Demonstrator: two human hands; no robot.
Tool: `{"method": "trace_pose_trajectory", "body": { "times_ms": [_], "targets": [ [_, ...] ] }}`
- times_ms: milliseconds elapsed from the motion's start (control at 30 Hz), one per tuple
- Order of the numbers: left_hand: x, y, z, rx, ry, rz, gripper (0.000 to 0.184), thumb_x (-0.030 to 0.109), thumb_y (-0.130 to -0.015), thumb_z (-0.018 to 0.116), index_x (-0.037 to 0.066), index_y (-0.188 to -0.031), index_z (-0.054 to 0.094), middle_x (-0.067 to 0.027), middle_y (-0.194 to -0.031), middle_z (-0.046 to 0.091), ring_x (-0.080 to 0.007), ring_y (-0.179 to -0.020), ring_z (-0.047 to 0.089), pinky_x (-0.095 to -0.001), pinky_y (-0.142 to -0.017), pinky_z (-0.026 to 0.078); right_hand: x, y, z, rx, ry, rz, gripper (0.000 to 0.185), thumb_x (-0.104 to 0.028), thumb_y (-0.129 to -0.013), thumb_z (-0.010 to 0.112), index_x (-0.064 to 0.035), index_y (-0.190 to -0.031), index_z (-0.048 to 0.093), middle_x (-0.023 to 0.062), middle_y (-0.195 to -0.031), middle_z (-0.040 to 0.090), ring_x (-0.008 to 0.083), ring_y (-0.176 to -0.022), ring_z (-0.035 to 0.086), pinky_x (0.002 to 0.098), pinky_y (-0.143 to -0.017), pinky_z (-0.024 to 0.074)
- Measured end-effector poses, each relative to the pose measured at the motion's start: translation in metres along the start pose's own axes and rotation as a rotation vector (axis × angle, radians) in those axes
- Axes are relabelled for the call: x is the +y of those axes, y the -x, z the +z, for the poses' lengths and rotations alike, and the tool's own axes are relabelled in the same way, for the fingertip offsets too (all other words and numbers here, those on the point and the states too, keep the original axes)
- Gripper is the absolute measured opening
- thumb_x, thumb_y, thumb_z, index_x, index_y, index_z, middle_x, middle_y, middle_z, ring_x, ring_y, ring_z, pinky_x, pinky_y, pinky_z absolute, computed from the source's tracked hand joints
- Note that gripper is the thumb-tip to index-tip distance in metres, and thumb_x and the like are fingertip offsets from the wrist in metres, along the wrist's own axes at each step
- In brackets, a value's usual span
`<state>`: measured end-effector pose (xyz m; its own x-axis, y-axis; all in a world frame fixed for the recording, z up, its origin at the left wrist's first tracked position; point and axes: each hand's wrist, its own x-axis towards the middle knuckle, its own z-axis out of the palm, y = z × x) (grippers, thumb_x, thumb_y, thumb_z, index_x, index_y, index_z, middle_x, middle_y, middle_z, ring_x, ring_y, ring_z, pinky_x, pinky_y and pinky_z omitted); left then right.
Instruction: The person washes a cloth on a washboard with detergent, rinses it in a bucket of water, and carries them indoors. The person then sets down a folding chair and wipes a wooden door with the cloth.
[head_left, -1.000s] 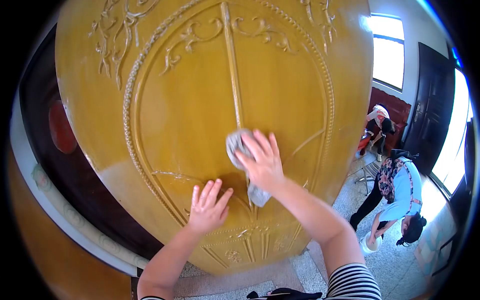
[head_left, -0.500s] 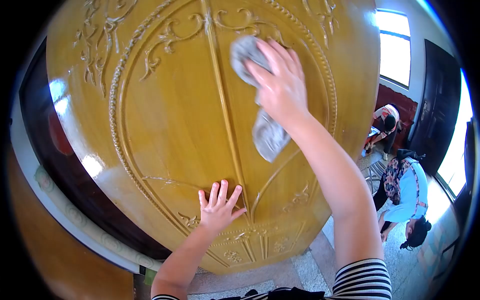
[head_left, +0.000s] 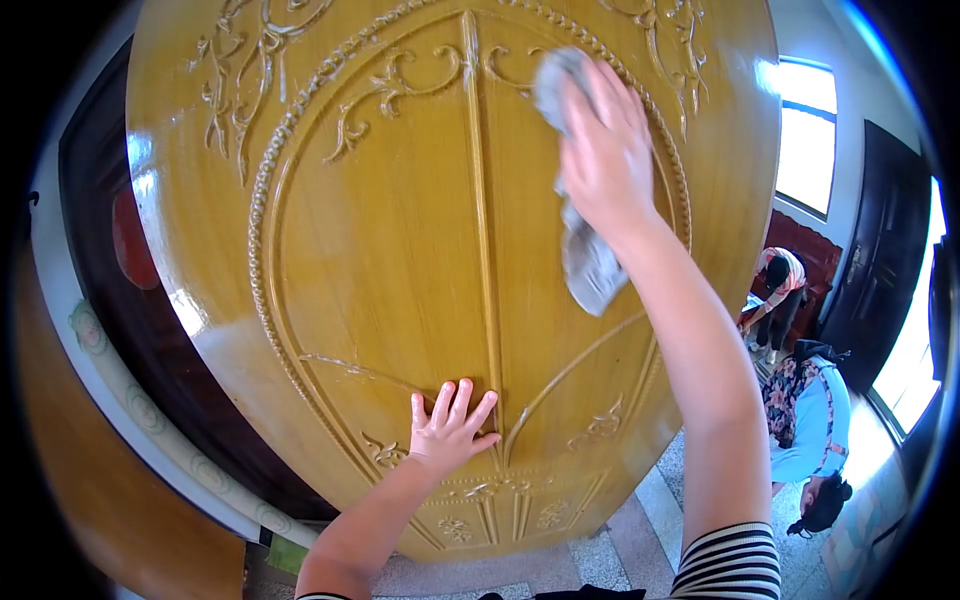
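A large glossy yellow-brown wooden door (head_left: pixel 390 250) with carved scrolls and an oval beaded moulding fills the middle of the view. High on its right half, my right hand (head_left: pixel 608 155) presses a grey cloth (head_left: pixel 592 265) against the surface; part of the cloth hangs down below the palm. Lower down, near the centre ridge, my left hand (head_left: pixel 450 428) lies on the panel with its fingers spread and nothing in it.
On the right, a person in a light blue top (head_left: pixel 815 415) bends over, and another person (head_left: pixel 782 285) leans farther back. A dark door (head_left: pixel 875 230) and a window (head_left: pixel 806 135) stand behind them. Patterned flooring (head_left: pixel 640 540) shows below.
My right hand has slid the cloth to the right and slightly up across the panel. My left hand stays spread on the wood. The view has shifted a little.
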<state>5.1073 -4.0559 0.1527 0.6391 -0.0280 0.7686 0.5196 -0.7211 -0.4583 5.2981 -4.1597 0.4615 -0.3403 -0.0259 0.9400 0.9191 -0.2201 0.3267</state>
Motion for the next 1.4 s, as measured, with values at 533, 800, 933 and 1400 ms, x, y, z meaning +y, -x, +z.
{"method": "trace_pose_trajectory", "body": {
  "times_ms": [533,800,933,1400],
  "targets": [
    [0.002,0.005,0.003,0.045,-0.037,-0.007,0.083,0.069,-0.063,0.060,0.025,-0.131,0.042,-0.0189,-0.139,0.028,-0.0357,-0.131,0.020,-0.0656,-0.100,0.010,0.032,0.027,-0.014,-0.135,-0.038,-0.040,0.045,0.003,-0.071,0.053,-0.0146,-0.113,0.058,0.0084,-0.129,0.045,0.0301,-0.119,0.042,0.0466,-0.098,0.0346],
    [0.006,0.010,0.003,-0.003,0.001,-0.016,0.081,0.066,-0.065,0.061,0.023,-0.132,0.041,-0.0203,-0.137,0.030,-0.0381,-0.128,0.023,-0.0676,-0.098,0.011,0.010,0.159,-0.063,-0.306,0.106,0.197,0.044,0.001,-0.071,0.052,-0.0138,-0.112,0.059,0.0128,-0.130,0.044,0.0337,-0.118,0.042,0.0492,-0.097,0.0347],
    [0.006,0.011,0.003,-0.053,0.032,-0.029,0.082,0.064,-0.064,0.062,0.021,-0.131,0.042,-0.0223,-0.135,0.031,-0.0402,-0.127,0.024,-0.0694,-0.097,0.011,-0.046,0.226,-0.075,-0.649,-0.027,0.114,0.041,-0.007,-0.077,0.052,-0.0223,-0.115,0.057,0.0107,-0.131,0.044,0.0300,-0.121,0.041,0.0494,-0.102,0.0298],
    [0.004,0.025,0.012,0.035,-0.082,0.015,0.084,0.069,-0.068,0.054,0.022,-0.135,0.037,-0.0228,-0.140,0.026,-0.0395,-0.133,0.016,-0.0677,-0.099,0.008,0.003,0.083,-0.039,-0.126,0.061,0.146,0.043,-0.003,-0.071,0.055,-0.0191,-0.111,0.061,0.0073,-0.132,0.043,0.0269,-0.121,0.041,0.0475,-0.099,0.0331]
  ]
}}
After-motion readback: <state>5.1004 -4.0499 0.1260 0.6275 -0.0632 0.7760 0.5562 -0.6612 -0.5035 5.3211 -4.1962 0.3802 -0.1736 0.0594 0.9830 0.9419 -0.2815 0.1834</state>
